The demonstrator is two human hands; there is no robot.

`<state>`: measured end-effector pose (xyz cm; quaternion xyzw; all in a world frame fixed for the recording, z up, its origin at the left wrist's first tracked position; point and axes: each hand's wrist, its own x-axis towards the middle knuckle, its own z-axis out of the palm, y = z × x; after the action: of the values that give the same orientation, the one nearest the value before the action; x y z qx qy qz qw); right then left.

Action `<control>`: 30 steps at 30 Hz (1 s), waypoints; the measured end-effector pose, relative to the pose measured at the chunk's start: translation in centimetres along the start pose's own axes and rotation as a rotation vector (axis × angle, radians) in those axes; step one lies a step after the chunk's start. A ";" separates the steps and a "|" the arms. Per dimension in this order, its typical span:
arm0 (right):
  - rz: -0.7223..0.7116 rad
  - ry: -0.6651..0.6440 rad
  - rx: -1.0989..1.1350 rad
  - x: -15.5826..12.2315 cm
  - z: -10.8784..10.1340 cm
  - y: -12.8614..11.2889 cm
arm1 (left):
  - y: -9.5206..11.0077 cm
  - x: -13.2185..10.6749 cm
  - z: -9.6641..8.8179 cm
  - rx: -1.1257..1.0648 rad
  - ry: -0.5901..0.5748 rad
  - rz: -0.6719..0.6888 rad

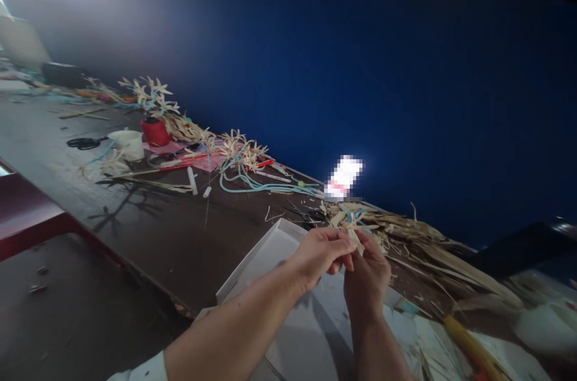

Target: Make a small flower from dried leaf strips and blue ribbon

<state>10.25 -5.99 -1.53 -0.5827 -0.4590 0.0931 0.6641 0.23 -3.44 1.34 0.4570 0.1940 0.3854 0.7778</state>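
Both of my hands meet above a shallow white box lid. Between my left hand and my right hand is a small pale flower of dried husk, its thin petals pointing up. My left thumb and fingers pinch it from one side, and the fingers of the right close round its lower part. Its base is mostly hidden by the fingers. Just behind it lie light-blue strips and dried husk scraps.
Long dried husks lie along the blue wall at right. Light-blue stems with husk flowers, a red thread spool, a white cup and black scissors are farther left. A yellow-handled tool rests at lower right.
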 end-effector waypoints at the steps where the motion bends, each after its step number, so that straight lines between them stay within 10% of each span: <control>1: 0.004 -0.009 0.002 0.0 -0.1 0.1 | 0.0 0.0 0.0 0.003 0.008 0.001; 30: 0.025 0.000 -0.152 -0.2 -0.1 -0.1 | 0.2 0.0 0.6 -0.194 0.123 -0.020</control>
<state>10.15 -6.22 -1.57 -0.6370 -0.4575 0.0662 0.6169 0.50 -3.71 1.78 0.3530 0.2077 0.4219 0.8089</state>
